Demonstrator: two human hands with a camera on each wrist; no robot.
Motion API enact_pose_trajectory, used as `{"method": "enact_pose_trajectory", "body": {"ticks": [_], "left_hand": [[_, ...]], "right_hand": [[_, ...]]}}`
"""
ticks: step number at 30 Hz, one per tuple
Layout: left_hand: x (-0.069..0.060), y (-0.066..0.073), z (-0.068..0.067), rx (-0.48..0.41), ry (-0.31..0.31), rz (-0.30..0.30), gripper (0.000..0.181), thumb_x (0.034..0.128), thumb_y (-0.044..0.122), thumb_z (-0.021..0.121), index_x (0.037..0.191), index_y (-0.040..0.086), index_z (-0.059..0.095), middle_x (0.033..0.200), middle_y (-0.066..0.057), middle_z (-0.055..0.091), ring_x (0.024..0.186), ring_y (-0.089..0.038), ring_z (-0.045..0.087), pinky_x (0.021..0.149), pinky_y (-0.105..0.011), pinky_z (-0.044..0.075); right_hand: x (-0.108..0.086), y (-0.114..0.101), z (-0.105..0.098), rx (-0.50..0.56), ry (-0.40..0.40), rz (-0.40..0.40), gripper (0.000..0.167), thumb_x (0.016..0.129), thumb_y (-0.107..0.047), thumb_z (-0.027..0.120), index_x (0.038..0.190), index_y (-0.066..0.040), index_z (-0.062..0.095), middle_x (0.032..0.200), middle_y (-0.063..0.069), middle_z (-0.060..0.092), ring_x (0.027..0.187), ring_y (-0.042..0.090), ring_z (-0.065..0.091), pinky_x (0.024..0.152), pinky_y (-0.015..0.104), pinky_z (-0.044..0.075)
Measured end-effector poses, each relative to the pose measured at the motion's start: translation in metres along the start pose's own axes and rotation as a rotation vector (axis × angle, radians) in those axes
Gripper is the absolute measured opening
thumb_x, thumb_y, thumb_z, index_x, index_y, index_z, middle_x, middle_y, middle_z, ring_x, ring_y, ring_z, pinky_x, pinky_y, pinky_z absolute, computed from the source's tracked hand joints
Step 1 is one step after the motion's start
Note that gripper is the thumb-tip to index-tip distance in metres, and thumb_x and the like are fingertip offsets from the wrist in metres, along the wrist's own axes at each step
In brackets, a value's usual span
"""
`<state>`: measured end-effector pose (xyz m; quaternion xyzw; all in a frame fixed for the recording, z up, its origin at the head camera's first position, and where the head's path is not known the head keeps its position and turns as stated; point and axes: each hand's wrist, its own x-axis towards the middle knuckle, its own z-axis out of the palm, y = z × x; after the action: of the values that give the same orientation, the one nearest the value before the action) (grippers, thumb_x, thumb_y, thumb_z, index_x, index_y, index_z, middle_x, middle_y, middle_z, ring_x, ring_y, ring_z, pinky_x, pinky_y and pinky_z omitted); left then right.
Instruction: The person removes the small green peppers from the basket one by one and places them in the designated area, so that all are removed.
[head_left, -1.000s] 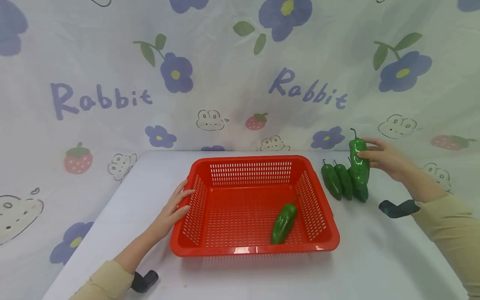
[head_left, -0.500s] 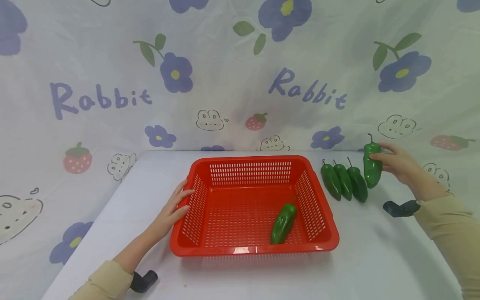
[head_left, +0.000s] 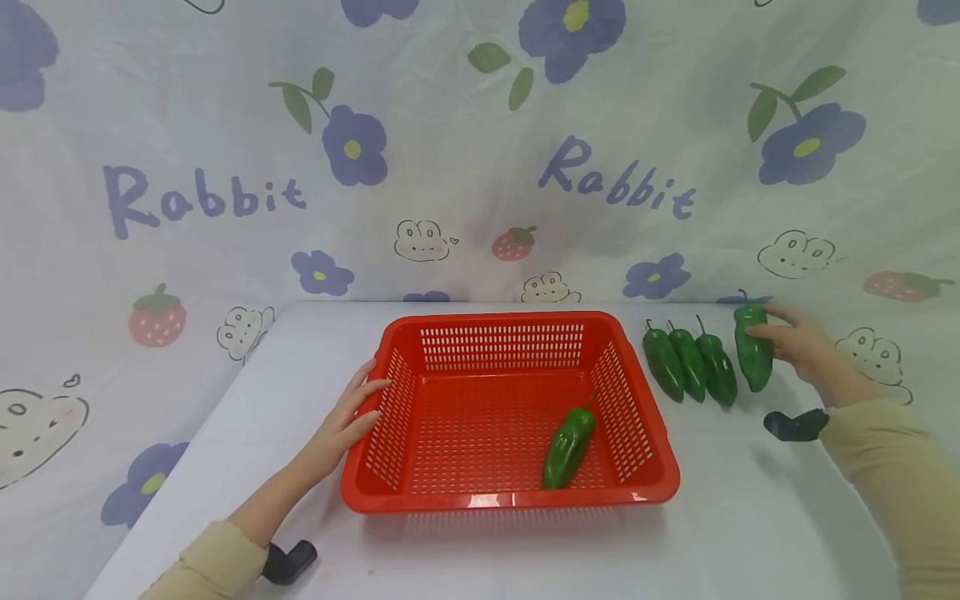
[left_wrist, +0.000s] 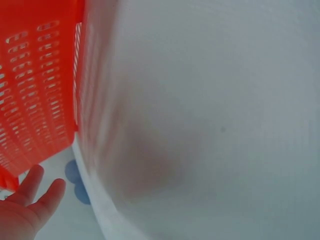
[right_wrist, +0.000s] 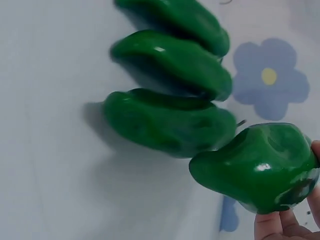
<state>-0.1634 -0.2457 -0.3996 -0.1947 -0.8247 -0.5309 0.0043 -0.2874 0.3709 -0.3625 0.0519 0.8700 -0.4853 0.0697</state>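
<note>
My right hand (head_left: 798,343) holds a green pepper (head_left: 753,354) between thumb and fingers, stem up, at the right end of a row. In the right wrist view the gripped pepper (right_wrist: 260,170) looks large, with fingertips on its underside and edge. Three more green peppers (head_left: 690,363) lie side by side, left of it, on the white table. On the left, my left hand (head_left: 347,418) rests with extended fingers over the left rim of a red plastic basket (head_left: 517,500). One green pepper (head_left: 568,448) lies inside the basket at its right.
The white tabletop (head_left: 735,517) ends at a hanging cloth (head_left: 465,150) printed with flowers, rabbits and strawberries. A dark camera mount (head_left: 795,425) sits at the right wrist, and another mount (head_left: 288,562) at the left.
The right hand has moved its pepper to the right and down, from over the rightmost pepper of the row to beside it. The left hand and basket stay put.
</note>
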Motion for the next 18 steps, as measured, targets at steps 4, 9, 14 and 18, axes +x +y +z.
{"method": "enact_pose_trajectory", "body": {"ticks": [4,9,14,18], "left_hand": [[0.000,-0.001,0.000,-0.001,0.002,0.000,0.042,0.0927,0.012,0.043,0.133,0.002,0.036,0.152,-0.012,0.004,0.122,-0.028,0.029,0.078,-0.024,0.051],[0.000,-0.002,0.000,-0.016,0.001,-0.007,0.043,0.0924,0.012,0.044,0.134,0.004,0.036,0.153,-0.009,0.003,0.122,-0.026,0.030,0.077,-0.024,0.052],[-0.001,-0.003,0.000,-0.033,-0.004,-0.009,0.043,0.0922,0.012,0.044,0.134,0.004,0.035,0.153,-0.008,0.003,0.120,-0.018,0.033,0.076,-0.025,0.052],[-0.001,-0.003,0.000,-0.027,-0.001,-0.010,0.043,0.0920,0.012,0.044,0.134,0.004,0.036,0.153,-0.009,0.003,0.120,-0.015,0.032,0.077,-0.024,0.052]], "right_hand": [[0.003,0.007,0.006,0.005,0.053,0.023,0.075,0.094,-0.031,0.046,0.143,0.003,0.002,0.140,0.038,0.014,0.125,0.055,0.023,0.102,0.060,0.024],[0.007,0.013,0.012,-0.011,0.141,0.031,0.072,0.092,-0.031,0.048,0.143,0.003,0.010,0.140,0.038,0.016,0.125,0.054,0.023,0.101,0.061,0.025],[0.007,0.018,0.015,-0.002,0.150,0.034,0.071,0.092,-0.030,0.046,0.143,0.004,0.010,0.141,0.038,0.013,0.125,0.055,0.023,0.100,0.063,0.024],[0.007,0.022,0.017,0.002,0.128,0.071,0.073,0.092,-0.033,0.046,0.143,0.002,0.008,0.143,0.038,0.008,0.126,0.056,0.019,0.101,0.063,0.021]]}}
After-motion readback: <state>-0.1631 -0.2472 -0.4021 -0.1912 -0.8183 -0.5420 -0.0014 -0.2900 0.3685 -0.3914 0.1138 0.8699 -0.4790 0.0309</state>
